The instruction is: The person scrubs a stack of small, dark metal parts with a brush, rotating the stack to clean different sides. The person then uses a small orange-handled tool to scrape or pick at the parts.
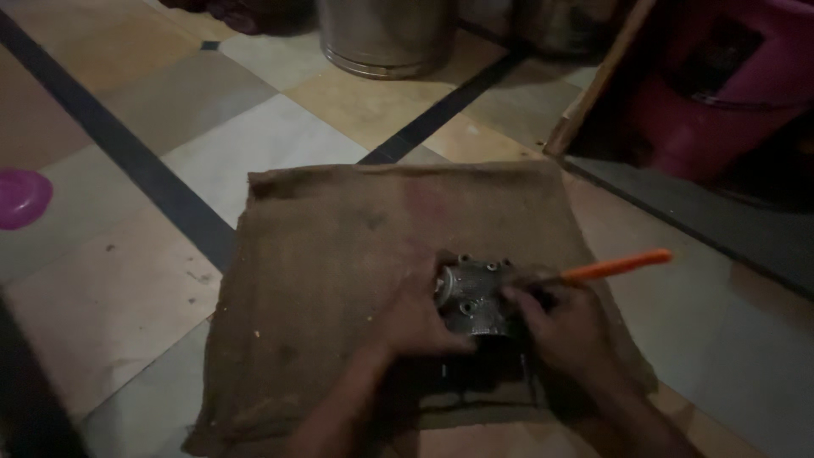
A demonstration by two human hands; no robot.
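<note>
Dim room, tiled floor [280, 136] w/ pale squares and dark stripes. Brown burlap sack [339, 254] spread flat on the tiles, and the work sits on its near-right part.

Metal part [476, 297]: grey, blocky casting w/ several small holes on top, resting on the sack, right betw. both hands. Left hand [415, 318] pressed against its left side, fingers curled round it, gripping. Right hand [564, 326] touches its right side, fingers closed on a tool w/ an orange handle [615, 266]; handle sticks out up and to the right, past the hand, over the sack edge. Tool tip hidden by fingers, can't tell where it meets the part.

Elsewhere: purple plastic bowl [21, 197] at far left on the floor, well apart. Round steel drum [386, 36] at top centre. Red plastic container [721, 85] at top right, w/ a wooden stick [598, 80] leaning beside it. Dark slab [721, 225] runs along the right, just beyond the sack.
</note>
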